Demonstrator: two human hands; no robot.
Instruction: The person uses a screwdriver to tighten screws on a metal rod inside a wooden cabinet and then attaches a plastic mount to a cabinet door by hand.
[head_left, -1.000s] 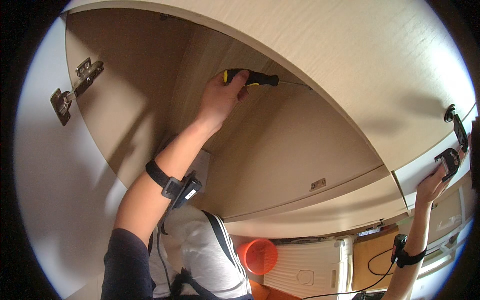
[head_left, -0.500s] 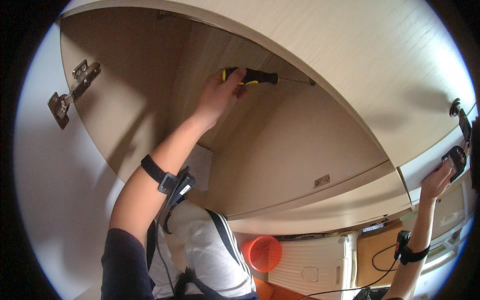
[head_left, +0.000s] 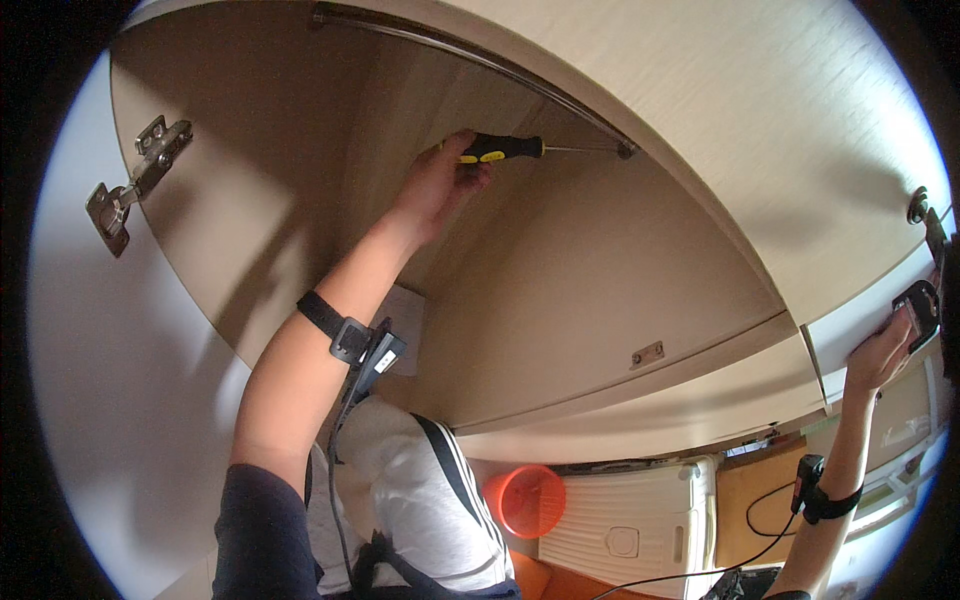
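In the head view, your left hand has its fingers wrapped around the black and yellow handle of a screwdriver; the screwdriver lies almost level inside the pale wooden cabinet, its thin shaft pointing to your right; its tip reaches the end fitting of a dark rod, though whether the two actually touch is too small to make out; from that fitting the rod runs up and leftward, passing above the screwdriver.

Your right hand is well to the right of the screwdriver and lower than it; its fingers are at a dark bracket-like piece, and you cannot tell from here whether they grasp it or only rest against it.

Well to the left of the screwdriver, a metal hinge joins a white door to the cabinet; below the screwdriver and to its right, a small metal plate sits on the cabinet's inner face; farther below the screwdriver, outside the cabinet, you have a red bucket just beside a ribbed white panel; below the screwdriver and to its left, a black strap circles your left forearm; another strap, far below it to the right, circles your right forearm.
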